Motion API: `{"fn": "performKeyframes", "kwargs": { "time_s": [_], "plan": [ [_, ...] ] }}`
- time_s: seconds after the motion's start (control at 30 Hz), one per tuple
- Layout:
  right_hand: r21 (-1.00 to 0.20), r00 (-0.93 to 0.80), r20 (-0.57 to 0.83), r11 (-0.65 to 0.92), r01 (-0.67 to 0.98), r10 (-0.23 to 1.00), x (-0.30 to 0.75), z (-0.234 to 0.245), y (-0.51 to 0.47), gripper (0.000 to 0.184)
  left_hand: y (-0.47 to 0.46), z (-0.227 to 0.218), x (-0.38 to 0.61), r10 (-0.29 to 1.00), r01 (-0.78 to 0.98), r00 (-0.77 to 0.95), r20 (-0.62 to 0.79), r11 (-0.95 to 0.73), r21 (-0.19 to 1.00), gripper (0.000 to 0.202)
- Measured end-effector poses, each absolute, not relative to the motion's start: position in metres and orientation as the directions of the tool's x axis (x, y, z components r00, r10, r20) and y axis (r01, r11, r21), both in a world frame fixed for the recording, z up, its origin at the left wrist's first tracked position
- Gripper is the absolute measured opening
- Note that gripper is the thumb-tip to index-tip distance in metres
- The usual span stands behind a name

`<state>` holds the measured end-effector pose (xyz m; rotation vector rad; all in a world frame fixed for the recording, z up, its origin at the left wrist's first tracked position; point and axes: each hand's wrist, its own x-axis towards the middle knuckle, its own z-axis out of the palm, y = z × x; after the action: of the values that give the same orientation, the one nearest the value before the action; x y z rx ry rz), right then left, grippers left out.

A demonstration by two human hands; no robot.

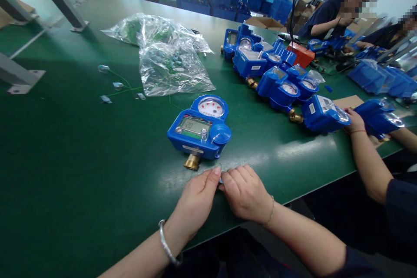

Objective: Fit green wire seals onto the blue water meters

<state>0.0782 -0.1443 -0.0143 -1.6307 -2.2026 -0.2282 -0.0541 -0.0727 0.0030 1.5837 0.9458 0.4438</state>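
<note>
Close to the table's front edge, my left hand (198,200) and my right hand (246,191) meet with their fingertips pinched together. Between them is a small light-blue wire seal (221,180), mostly covered by the fingers; a thin strand loops up from it. Just beyond my hands lies a blue water meter (198,128) with a lit-grey display, a round dial, a blue round cap and a brass threaded end. Neither hand touches the meter. Several loose seals with green wires, such as one seal (117,85), lie farther left.
A clear plastic bag (174,65) of seals lies behind the meter. More blue meters (278,87) stand in a row at right, where a co-worker's hand (355,120) touches one. Metal legs (19,76) stand at left. Other people sit beyond, near blue bins (371,78).
</note>
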Motion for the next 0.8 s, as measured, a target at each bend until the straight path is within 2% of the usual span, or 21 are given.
{"fn": "performKeyframes", "kwargs": {
  "time_s": [0.07,0.1,0.17,0.2,0.27,0.33,0.4,0.43,0.5,0.53,0.57,0.6,0.7,0.77,0.8],
  "plan": [
    [-0.181,-0.239,0.417,0.337,0.924,0.877,0.079,-0.015,-0.143,0.023,-0.073,0.005,-0.054,0.783,0.348,0.589,-0.198,-0.025,0.937,0.041],
    [-0.316,-0.180,0.398,0.319,0.893,0.899,0.079,-0.015,-0.141,0.022,-0.073,0.005,-0.054,0.785,0.361,0.590,-0.188,-0.048,0.931,0.041],
    [-0.660,-0.035,0.255,0.200,0.724,0.966,0.077,-0.015,-0.137,0.023,-0.073,0.006,-0.055,0.781,0.393,0.602,-0.164,-0.111,0.913,0.040],
    [-0.786,0.006,0.154,0.118,0.606,0.988,0.075,-0.015,-0.135,0.024,-0.072,0.006,-0.056,0.779,0.413,0.610,-0.148,-0.153,0.898,0.040],
    [-0.898,0.005,0.010,0.007,0.441,1.000,0.072,-0.015,-0.132,0.027,-0.070,0.007,-0.057,0.781,0.468,0.613,-0.119,-0.238,0.851,0.039],
    [-0.907,-0.020,-0.006,0.003,0.421,1.000,0.071,-0.014,-0.131,0.030,-0.067,0.008,-0.058,0.777,0.510,0.619,-0.113,-0.288,0.811,0.038],
    [-0.861,0.004,0.059,0.049,0.506,0.998,0.071,-0.013,-0.133,0.026,-0.065,0.008,-0.059,0.775,0.515,0.620,-0.123,-0.283,0.809,0.038],
    [-0.796,0.018,0.124,0.089,0.599,0.992,0.072,-0.013,-0.135,0.024,-0.064,0.009,-0.059,0.776,0.505,0.618,-0.129,-0.266,0.821,0.039],
    [-0.584,-0.011,0.260,0.166,0.795,0.966,0.074,-0.014,-0.137,0.023,-0.063,0.009,-0.058,0.785,0.477,0.606,-0.130,-0.228,0.849,0.039],
    [-0.490,-0.041,0.302,0.192,0.850,0.952,0.075,-0.015,-0.137,0.023,-0.064,0.009,-0.057,0.789,0.464,0.601,-0.129,-0.213,0.860,0.039],
    [-0.453,-0.067,0.316,0.212,0.866,0.946,0.076,-0.015,-0.136,0.024,-0.064,0.009,-0.056,0.792,0.454,0.597,-0.127,-0.203,0.868,0.039],
    [-0.502,-0.059,0.298,0.209,0.839,0.953,0.076,-0.016,-0.135,0.024,-0.064,0.009,-0.055,0.793,0.446,0.597,-0.124,-0.199,0.873,0.039],
    [-0.819,0.012,0.107,0.082,0.568,0.994,0.075,-0.015,-0.126,0.028,-0.066,0.008,-0.054,0.792,0.458,0.601,-0.112,-0.225,0.860,0.039],
    [-0.908,-0.005,-0.013,-0.009,0.418,1.000,0.073,-0.013,-0.122,0.034,-0.065,0.008,-0.055,0.796,0.483,0.598,-0.100,-0.258,0.837,0.039],
    [-0.916,-0.021,-0.034,-0.022,0.401,0.999,0.072,-0.012,-0.120,0.036,-0.064,0.008,-0.055,0.799,0.493,0.593,-0.096,-0.267,0.828,0.039]
  ]
}}
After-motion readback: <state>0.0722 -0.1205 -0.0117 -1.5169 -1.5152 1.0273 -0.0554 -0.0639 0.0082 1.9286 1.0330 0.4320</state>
